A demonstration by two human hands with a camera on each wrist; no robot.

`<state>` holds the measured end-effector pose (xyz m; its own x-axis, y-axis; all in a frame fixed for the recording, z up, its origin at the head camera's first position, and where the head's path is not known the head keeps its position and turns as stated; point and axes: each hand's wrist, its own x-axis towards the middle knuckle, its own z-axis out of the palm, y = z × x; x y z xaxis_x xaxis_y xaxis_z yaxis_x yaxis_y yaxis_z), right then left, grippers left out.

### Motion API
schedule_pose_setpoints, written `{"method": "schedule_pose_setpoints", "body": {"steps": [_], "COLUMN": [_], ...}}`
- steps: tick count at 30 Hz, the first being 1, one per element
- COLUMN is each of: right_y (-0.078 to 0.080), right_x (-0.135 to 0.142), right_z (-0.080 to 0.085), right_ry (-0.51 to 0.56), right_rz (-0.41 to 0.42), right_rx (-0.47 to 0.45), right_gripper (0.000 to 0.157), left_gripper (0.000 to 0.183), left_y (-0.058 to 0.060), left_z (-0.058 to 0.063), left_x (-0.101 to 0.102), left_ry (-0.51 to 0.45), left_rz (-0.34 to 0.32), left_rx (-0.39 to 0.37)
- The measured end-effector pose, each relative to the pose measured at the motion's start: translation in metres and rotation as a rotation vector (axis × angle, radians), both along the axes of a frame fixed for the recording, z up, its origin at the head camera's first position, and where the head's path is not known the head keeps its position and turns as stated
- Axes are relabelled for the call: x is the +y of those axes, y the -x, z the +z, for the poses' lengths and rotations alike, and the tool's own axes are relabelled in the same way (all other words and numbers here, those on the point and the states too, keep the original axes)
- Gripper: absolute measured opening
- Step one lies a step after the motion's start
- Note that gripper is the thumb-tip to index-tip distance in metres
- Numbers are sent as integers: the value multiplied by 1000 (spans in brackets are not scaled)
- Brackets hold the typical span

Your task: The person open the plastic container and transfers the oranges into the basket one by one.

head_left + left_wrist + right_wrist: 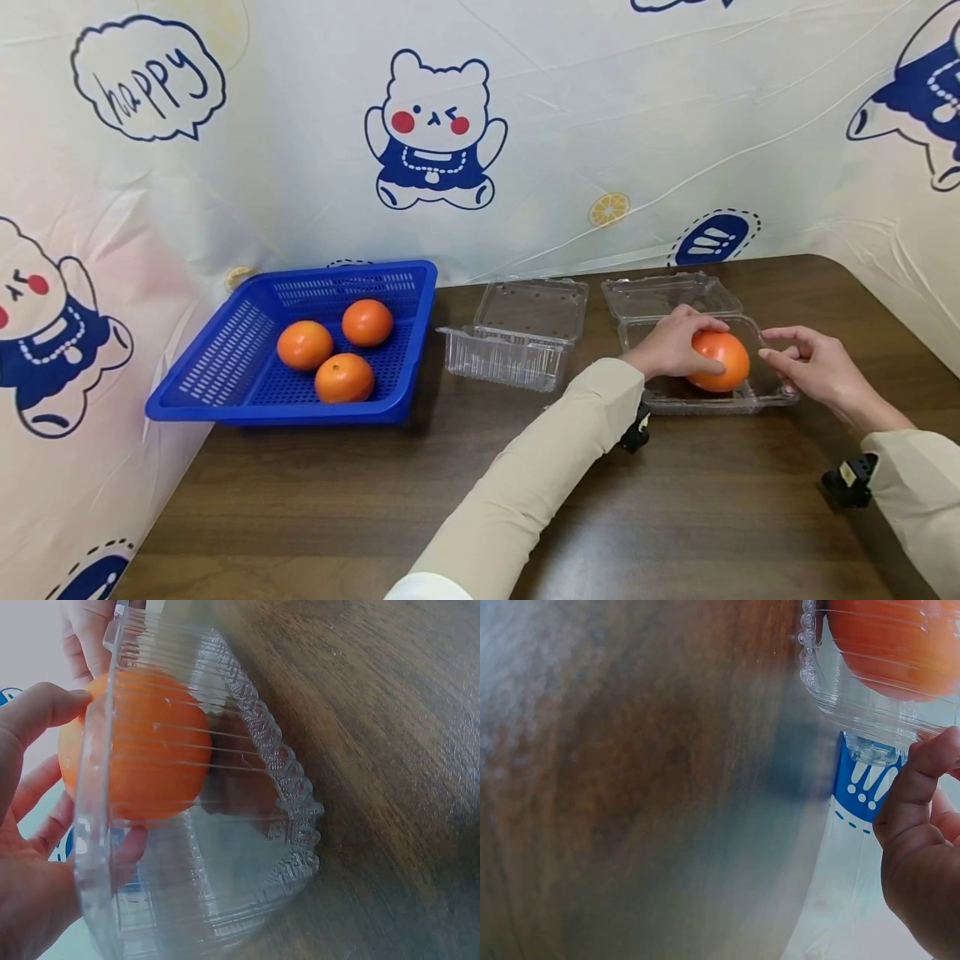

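Observation:
My left hand [678, 343] grips an orange [726, 363] from its left side, with the fingers over it and the thumb in front. The orange sits inside a clear plastic clamshell box [701, 407] whose lid [672, 293] lies folded back. Through the box's ribbed wall the left wrist view shows the orange [150, 742] and the left thumb [45, 705] on it. My right hand [821, 371] pinches the box's right rim between thumb and fingers. In the right wrist view that hand [922, 825] meets the box's edge, part of it out of frame.
A blue plastic basket [281, 412] at the left holds three oranges [344, 377]. Between it and my left arm stands a second clear clamshell box [502, 358], its lid raised. A patterned cloth [562, 167] hangs behind the brown wooden table [315, 500].

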<state>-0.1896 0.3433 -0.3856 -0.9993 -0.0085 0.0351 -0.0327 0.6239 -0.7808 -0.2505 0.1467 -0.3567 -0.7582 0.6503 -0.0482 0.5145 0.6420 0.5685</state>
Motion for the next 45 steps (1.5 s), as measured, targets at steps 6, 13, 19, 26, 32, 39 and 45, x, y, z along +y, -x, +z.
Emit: {"method": "schedule_pose_setpoints", "body": {"steps": [6, 13, 19, 26, 32, 39, 45], "right_y": [0, 0, 0, 0, -1, 0, 0], "right_x": [-1, -1, -1, -1, -1, -2, -1], "right_z": [1, 1, 1, 2, 2, 0, 0], "right_ry": [2, 8, -4, -7, -3, 8, 1], "right_rz": [-1, 1, 2, 1, 1, -12, -18], "right_rx": [-7, -11, -12, -18, -17, -21, -18], "right_gripper": [44, 44, 45, 47, 46, 45, 44], "left_gripper": [49, 51, 53, 53, 54, 54, 54], "left_y": [2, 3, 3, 3, 2, 1, 3], "left_z": [1, 1, -1, -3, -1, -2, -4], "left_x": [-2, -4, -4, -6, -6, -6, -7], "left_ry": [-3, -7, -4, -8, -3, -19, -39], "left_rz": [-22, -76, -109, -104, -125, -140, -136], "left_rx": [-22, -43, -53, -72, -63, -73, -77]}}
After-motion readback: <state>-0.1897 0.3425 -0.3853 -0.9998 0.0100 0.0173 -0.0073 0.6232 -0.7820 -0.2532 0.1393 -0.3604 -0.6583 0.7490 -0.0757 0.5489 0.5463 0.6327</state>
